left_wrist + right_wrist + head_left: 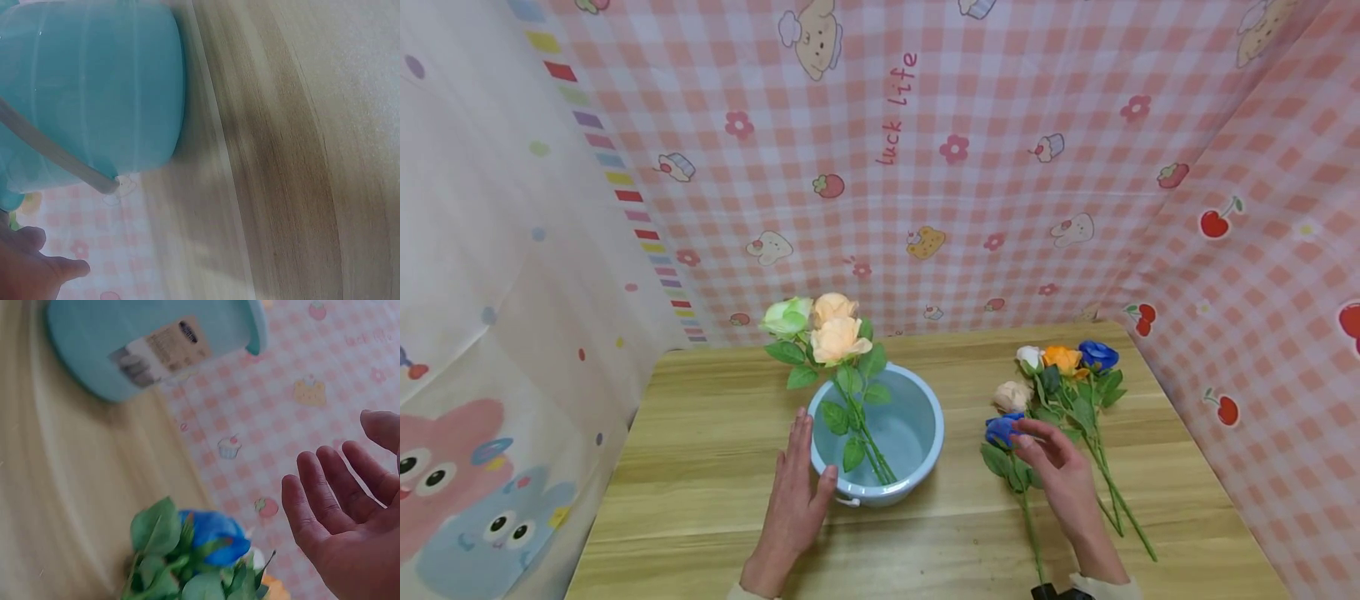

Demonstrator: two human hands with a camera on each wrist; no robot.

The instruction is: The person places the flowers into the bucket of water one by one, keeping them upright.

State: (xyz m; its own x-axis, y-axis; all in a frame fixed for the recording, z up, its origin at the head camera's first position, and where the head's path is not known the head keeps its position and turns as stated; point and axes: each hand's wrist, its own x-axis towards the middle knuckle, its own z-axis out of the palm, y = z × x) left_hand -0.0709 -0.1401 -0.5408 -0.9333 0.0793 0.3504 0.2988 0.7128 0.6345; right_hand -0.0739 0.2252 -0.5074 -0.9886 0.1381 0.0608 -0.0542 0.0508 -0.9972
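Observation:
A light blue bucket (925, 417) stands on the wooden table, holding artificial roses: peach roses (838, 340) and a pale green rose (787, 317). Beside its left rim is my left hand (793, 492), fingers extended along the side; whether they touch the rim I cannot tell. On the right lies a loose group of roses: a blue rose (1004, 430), a beige rose (1012, 395), a white rose (1030, 358), an orange rose (1062, 360) and another blue rose (1098, 356). Over the nearer blue rose hovers my right hand (1063, 479), its fingers slightly bent and holding nothing in the right wrist view.
Pink checked cloth (887, 208) hangs behind the table (715, 433), with more cloth on both sides. The bucket's handle (56, 153) hangs down its side in the left wrist view. A label (164, 350) marks the bucket in the right wrist view.

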